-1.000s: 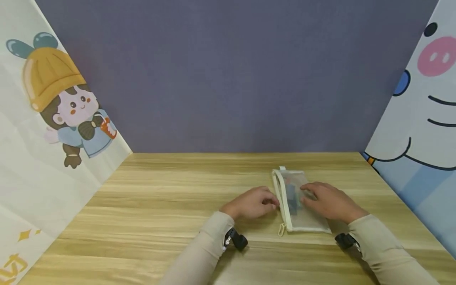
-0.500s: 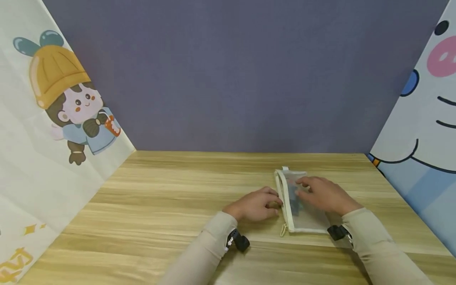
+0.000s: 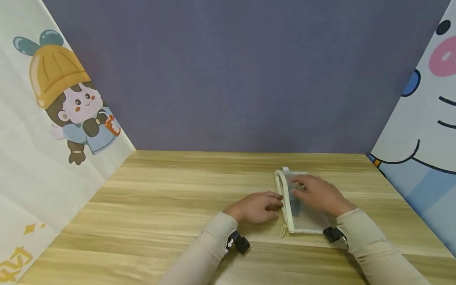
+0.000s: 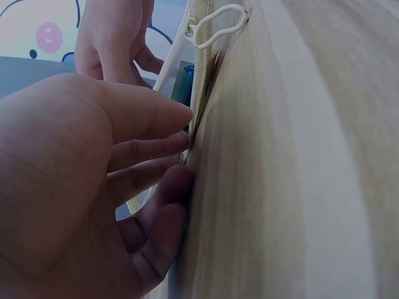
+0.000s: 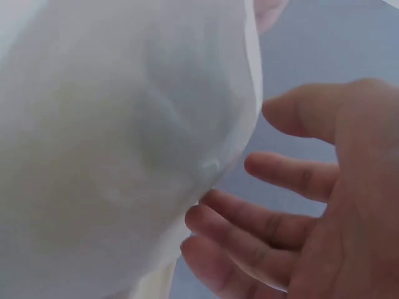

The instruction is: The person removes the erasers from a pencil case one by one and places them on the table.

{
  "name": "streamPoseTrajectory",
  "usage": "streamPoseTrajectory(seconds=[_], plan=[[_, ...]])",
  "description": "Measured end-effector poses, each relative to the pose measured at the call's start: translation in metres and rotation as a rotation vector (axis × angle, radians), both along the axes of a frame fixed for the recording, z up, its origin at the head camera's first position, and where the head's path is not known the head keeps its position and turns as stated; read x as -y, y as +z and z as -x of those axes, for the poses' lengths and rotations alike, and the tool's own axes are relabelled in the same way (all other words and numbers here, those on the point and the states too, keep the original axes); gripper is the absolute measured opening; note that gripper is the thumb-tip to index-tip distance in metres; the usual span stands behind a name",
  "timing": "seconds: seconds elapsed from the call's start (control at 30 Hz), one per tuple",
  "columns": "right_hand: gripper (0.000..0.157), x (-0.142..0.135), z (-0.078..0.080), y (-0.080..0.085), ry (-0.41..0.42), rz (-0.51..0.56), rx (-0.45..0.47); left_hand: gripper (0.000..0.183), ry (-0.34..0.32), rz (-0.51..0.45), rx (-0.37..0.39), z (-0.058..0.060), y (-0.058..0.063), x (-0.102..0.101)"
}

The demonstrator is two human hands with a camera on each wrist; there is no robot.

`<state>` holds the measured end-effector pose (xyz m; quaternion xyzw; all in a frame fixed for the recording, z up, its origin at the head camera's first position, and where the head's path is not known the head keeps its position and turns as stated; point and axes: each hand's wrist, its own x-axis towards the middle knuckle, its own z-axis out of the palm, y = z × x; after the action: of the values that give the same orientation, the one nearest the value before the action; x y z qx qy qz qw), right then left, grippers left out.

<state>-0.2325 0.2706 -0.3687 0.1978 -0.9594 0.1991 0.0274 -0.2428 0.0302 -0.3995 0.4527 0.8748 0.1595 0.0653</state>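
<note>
A translucent zip pouch [image 3: 310, 222] with cream trim lies on the right half of the table, its zipper side gaping toward the left. Blurred dark blue-grey contents [image 3: 296, 209] show through its film; their kind cannot be told. My left hand [image 3: 254, 206] rests at the zipper edge, fingertips against it and thumb apart from the fingers. Over the pouch's upper face is my right hand [image 3: 322, 194], loosely bent, with fingertips at the film. In the right wrist view, the right fingers [image 5: 293, 174] are spread beside the bulging pouch, thumb apart. A cream zipper pull [image 4: 218, 26] hangs at the near corner.
The wood-grain table [image 3: 160, 221] meets a grey back panel [image 3: 228, 79]. Cartoon-printed side panels [image 3: 21, 178] stand at left and right. Each wrist carries a small black camera [image 3: 241, 244].
My right hand has moved left and slightly farther away across the pouch, toward its zipper side. My left hand stays at the zipper edge, with slight finger movement. The view has shifted a little.
</note>
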Motion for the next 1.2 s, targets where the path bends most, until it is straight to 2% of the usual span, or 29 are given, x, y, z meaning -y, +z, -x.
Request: streamPoseTrajectory(seconds=[0.1,0.27,0.63,0.87,1.1,1.2], plan=[[0.042,0.006,-0.002,-0.005,-0.017,-0.033,-0.031,0.038,-0.004,0.012,-0.010,-0.001,-0.001,0.001],[0.054,0.017,-0.007,-0.009,-0.046,-0.081,-0.023,0.038,-0.002,0.017,-0.025,-0.004,-0.003,0.003],[0.076,0.026,-0.014,-0.011,-0.074,-0.092,-0.027,0.039,-0.002,0.019,-0.031,-0.006,-0.001,0.002],[0.073,0.026,-0.016,-0.012,-0.048,-0.099,-0.048,0.046,-0.001,0.022,-0.044,-0.006,-0.002,0.001],[0.063,0.024,-0.018,-0.012,-0.009,-0.090,-0.102,0.041,-0.007,-0.005,-0.021,-0.004,-0.001,-0.001],[0.059,0.022,-0.017,-0.012,-0.002,-0.085,-0.097,0.039,-0.013,-0.003,-0.022,-0.003,-0.002,-0.002]])
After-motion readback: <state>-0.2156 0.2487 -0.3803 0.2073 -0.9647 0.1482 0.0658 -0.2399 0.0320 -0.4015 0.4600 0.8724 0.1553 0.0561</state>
